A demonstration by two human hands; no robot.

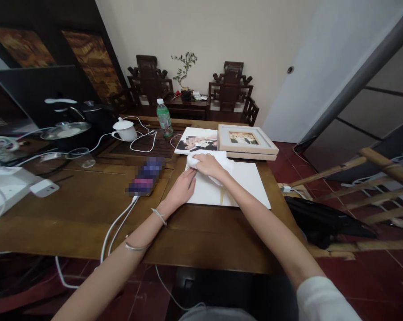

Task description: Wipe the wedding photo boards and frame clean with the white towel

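A white rectangular panel (253, 187) lies flat on the wooden table in front of me, with a tan mark showing near its lower middle. My right hand (208, 165) is closed over a bunched white cloth (220, 156) and presses it on the panel's upper left part. Beside it, my left hand (183, 186) rests at the panel's left edge, fingers stretched forward and close to the cloth. Its fingertips meet the cloth's near side; whether they touch it I cannot tell. The cloth hides the panel's upper left corner.
Behind the panel lie a photo print (201, 141) and stacked picture frames (244, 140). To the left are a phone (146, 176) on a white cable, a green-labelled bottle (164, 118), a lidded white cup (125, 130), a clear plastic cup (83, 157) and a power strip (7, 189).
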